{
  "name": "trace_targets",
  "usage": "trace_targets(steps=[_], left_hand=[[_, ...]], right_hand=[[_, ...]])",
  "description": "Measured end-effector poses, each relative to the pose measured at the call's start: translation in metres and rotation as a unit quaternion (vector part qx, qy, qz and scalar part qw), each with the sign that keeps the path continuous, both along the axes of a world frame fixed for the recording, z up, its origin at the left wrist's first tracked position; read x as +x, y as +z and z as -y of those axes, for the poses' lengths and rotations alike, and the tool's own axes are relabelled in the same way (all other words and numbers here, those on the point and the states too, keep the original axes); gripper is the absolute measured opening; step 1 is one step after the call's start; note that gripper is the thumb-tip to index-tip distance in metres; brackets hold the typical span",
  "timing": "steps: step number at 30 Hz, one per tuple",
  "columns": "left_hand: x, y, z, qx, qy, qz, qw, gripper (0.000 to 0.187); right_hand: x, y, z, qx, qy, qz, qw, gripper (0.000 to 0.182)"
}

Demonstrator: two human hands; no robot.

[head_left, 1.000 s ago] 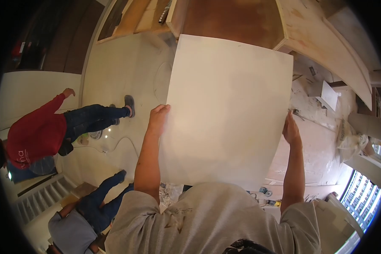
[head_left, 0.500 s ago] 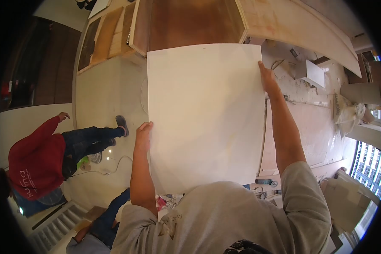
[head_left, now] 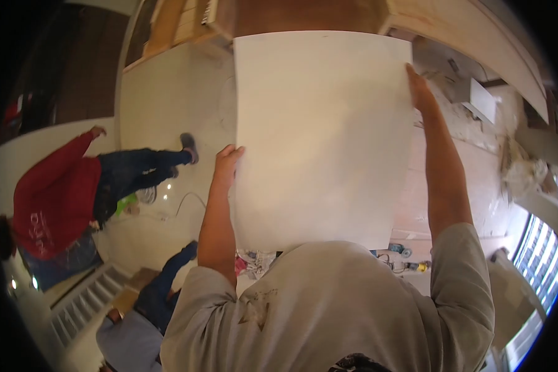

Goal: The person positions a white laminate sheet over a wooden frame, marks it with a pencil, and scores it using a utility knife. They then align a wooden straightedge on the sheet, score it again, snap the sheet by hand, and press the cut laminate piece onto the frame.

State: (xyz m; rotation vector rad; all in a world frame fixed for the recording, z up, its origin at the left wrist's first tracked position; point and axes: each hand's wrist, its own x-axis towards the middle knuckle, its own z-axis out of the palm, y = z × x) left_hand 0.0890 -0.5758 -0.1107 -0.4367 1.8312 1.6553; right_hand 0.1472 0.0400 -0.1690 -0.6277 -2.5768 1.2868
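Note:
A large white rectangular panel (head_left: 319,136) lies across my view in front of my chest, its near edge against my shirt. My left hand (head_left: 227,162) is closed on the panel's left edge, with the thumb on the top face. Farther forward, my right hand (head_left: 419,88) grips the right edge near the far corner. The fingers under the panel are hidden on both sides. Beyond the far edge stands an open wooden cabinet box (head_left: 304,15).
At the left stands a person in a red sweatshirt (head_left: 56,192); another in a grey-blue top (head_left: 130,341) is at lower left. A cable (head_left: 189,199) lies on the floor. At right are a white box (head_left: 477,102), a plastic sack (head_left: 524,173) and power tools (head_left: 409,266).
The view has shifted, so the panel and both hands appear higher and farther right. Both hands keep their hold. A yellow-ended tool now shows at lower right.

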Motion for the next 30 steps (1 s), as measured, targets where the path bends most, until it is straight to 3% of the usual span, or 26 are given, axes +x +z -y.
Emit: trace_targets(steps=[2,3,4,7,9,11,14,16,19,22,26,28,30], left_hand=[[-0.005,-0.013,0.014,0.001,-0.008,-0.012,1.0,0.01],[-0.006,-0.022,0.017,0.003,-0.013,-0.012,1.0,0.01],[-0.006,-0.021,0.014,0.003,-0.001,-0.024,1.0,0.015],[-0.002,-0.006,0.015,0.073,0.019,0.029,0.997,0.044],[-0.019,-0.039,0.044,0.087,-0.028,0.107,0.99,0.067],[-0.021,-0.024,0.053,0.112,-0.035,0.128,0.985,0.07],[-0.018,-0.008,0.052,0.134,-0.047,0.108,0.984,0.064],[-0.006,-0.013,0.05,0.107,-0.046,0.069,0.991,0.057],[0.022,-0.002,0.045,-0.038,-0.055,0.056,0.996,0.046],[0.069,-0.019,0.052,-0.195,-0.127,-0.199,0.952,0.042],[0.113,-0.004,0.063,-0.24,-0.08,-0.142,0.957,0.042],[0.126,0.003,0.073,-0.252,-0.071,-0.093,0.961,0.041],[0.134,0.017,0.075,-0.263,-0.07,-0.063,0.96,0.04]], right_hand=[[-0.01,-0.013,-0.016,-0.111,-0.03,0.109,0.987,0.055],[-0.004,-0.014,-0.022,0.085,0.051,0.144,0.985,0.057],[0.003,-0.016,-0.018,0.275,0.134,0.171,0.936,0.061],[0.029,-0.003,0.018,0.023,0.027,0.164,0.986,0.06],[0.011,0.027,0.029,-0.137,-0.066,0.151,0.977,0.061],[-0.015,0.045,0.04,-0.283,-0.167,0.125,0.936,0.065],[-0.018,-0.023,-0.018,-0.332,-0.164,0.092,0.924,0.07],[-0.022,-0.006,-0.002,-0.362,-0.204,0.115,0.902,0.069],[-0.021,0.037,0.038,-0.388,-0.236,0.133,0.881,0.068],[-0.023,0.02,0.027,-0.392,-0.224,0.138,0.881,0.069],[-0.02,0.002,0.002,-0.4,-0.168,0.168,0.885,0.069],[-0.012,-0.004,0.004,-0.326,-0.119,0.112,0.931,0.072],[-0.01,-0.007,-0.001,-0.299,-0.132,0.113,0.938,0.074]])
